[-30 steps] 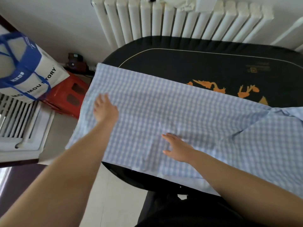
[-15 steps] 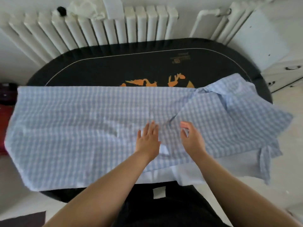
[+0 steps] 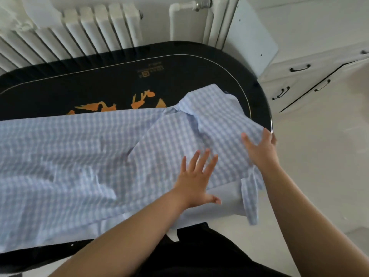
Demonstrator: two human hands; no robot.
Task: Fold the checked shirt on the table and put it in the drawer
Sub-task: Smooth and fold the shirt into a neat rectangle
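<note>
The light blue checked shirt point(image 3: 83, 156) lies spread lengthwise across the black oval table point(image 3: 119, 80), its collar end bunched at the right. My left hand point(image 3: 196, 180) presses flat on the cloth with fingers spread, near the front edge. My right hand point(image 3: 259, 150) rests with straight fingers on the shirt's right part, by the table's right rim. A sleeve cuff point(image 3: 249, 198) hangs off the front edge. White drawers point(image 3: 295, 76) with black handles stand to the right.
A white radiator point(image 3: 79, 33) runs along the wall behind the table. A white panel point(image 3: 253, 35) leans between radiator and drawer unit. Pale floor point(image 3: 319, 166) lies to the right of the table. My dark clothing point(image 3: 199, 252) touches the table's front edge.
The view has swung right along the shirt. Both hands moved from the left and middle of the shirt to its right, collar end, and the cloth there is now gathered inward.
</note>
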